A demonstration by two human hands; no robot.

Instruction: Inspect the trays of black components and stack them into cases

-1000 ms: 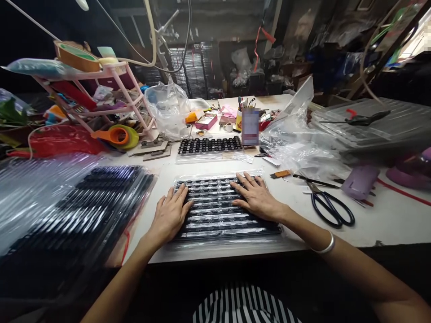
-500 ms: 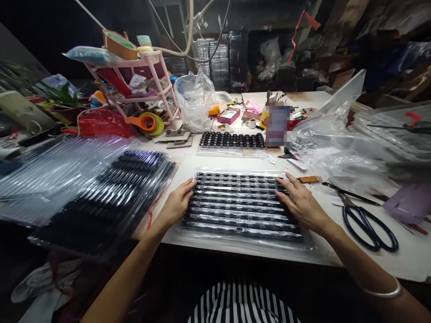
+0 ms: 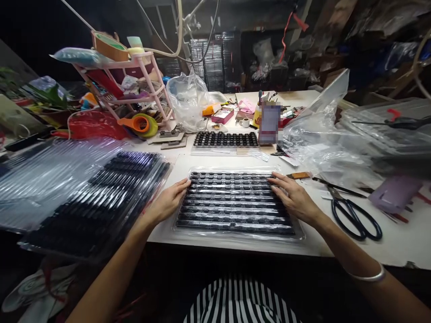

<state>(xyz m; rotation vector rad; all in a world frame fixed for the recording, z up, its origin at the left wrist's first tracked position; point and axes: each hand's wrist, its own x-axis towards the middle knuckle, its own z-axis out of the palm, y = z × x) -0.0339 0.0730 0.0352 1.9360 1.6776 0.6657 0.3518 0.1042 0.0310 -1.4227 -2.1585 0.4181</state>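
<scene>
A clear plastic tray (image 3: pixel 235 204) filled with rows of black parts lies flat on the white table in front of me. My left hand (image 3: pixel 170 199) grips its left edge near the far corner, fingers close together. On the opposite side, my right hand (image 3: pixel 294 197) holds the right edge, its fingers reaching over the rim onto the rows. The undersides of both hands are hidden. Behind the tray sits a second tray (image 3: pixel 225 140) of black parts. Nearest to my right arm are scissors with dark handles (image 3: pixel 357 220).
Stacked plastic trays (image 3: pixel 101 197), some with black parts, fill the left side. A pink shelf (image 3: pixel 134 85) stands behind them. Clear plastic bags (image 3: pixel 323 134) heap up on the right. An orange-handled tool (image 3: pixel 299 175) lies beyond my right hand.
The whole view has shifted slightly, so things appear farther left. Both hands stay at the same edges of the tray.
</scene>
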